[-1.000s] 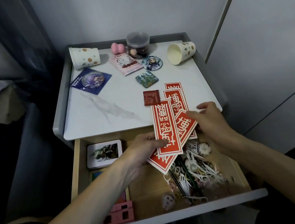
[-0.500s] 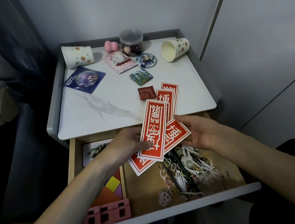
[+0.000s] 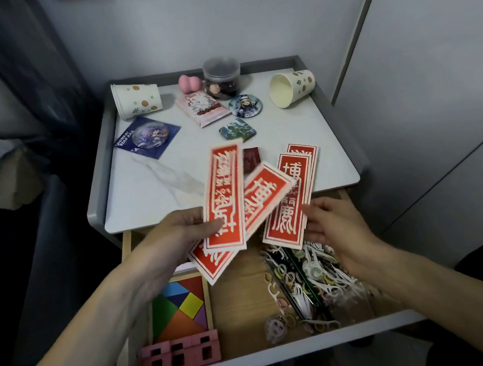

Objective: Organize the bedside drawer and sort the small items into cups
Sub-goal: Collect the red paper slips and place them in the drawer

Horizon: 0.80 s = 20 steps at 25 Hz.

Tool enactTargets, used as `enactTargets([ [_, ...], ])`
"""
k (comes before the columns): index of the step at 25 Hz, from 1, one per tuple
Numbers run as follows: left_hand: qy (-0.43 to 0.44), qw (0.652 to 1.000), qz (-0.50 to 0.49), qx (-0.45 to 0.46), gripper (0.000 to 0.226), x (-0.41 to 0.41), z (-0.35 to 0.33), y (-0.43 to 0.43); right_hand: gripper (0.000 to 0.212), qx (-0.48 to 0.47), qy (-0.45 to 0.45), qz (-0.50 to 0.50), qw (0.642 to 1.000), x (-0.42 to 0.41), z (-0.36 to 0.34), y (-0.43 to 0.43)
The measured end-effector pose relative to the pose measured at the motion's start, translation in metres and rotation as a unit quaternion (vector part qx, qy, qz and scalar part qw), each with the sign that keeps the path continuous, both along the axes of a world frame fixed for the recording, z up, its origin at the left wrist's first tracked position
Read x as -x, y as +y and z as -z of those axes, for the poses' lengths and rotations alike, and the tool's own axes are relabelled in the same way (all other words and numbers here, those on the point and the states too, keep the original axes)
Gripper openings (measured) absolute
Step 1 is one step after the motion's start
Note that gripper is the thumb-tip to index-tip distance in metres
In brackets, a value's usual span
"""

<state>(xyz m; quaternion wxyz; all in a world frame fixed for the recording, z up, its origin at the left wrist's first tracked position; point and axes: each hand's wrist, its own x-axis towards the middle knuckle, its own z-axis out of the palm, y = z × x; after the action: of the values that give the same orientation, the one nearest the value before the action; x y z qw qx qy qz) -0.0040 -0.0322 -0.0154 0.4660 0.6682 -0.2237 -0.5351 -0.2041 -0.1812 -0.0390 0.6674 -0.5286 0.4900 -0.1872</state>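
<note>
1. The left hand [image 3: 185, 238] pinches fanned red cards [image 3: 226, 198], their long axes pointing out over the bench [image 3: 168, 176].
2. The right hand [image 3: 334, 224] touches a loose card [image 3: 284, 214]; I cannot tell if it grips.
3. The small items [image 3: 309, 283] lie in the drawer [image 3: 243, 311] just under the right hand, with the tipped right cup [image 3: 293, 88] on the same side.

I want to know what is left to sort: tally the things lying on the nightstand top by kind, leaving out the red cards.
Paper cups: 2
Badges: 3
Clear jar: 1
Pink sponge: 1
Pink packet: 1
Dark red square: 1
Total: 9
</note>
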Motion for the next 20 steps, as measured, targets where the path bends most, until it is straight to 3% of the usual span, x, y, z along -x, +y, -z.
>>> enactTargets([
  [4, 0.048, 0.991, -0.121, 0.035, 0.029, -0.001, 0.002, -0.001, 0.018, 0.06, -0.019, 0.022, 0.998, 0.003, -0.002, 0.012],
  [13, 0.12, 0.975, -0.184, 0.047, 0.023, 0.021, 0.004, -0.009, 0.017, 0.099, -0.082, -0.058, 0.99, -0.044, -0.028, 0.013],
  [20, -0.031, 0.973, -0.224, 0.05, 0.012, 0.017, 0.008, -0.008, 0.024, 0.041, -0.095, -0.116, 0.988, -0.059, -0.019, 0.024],
])
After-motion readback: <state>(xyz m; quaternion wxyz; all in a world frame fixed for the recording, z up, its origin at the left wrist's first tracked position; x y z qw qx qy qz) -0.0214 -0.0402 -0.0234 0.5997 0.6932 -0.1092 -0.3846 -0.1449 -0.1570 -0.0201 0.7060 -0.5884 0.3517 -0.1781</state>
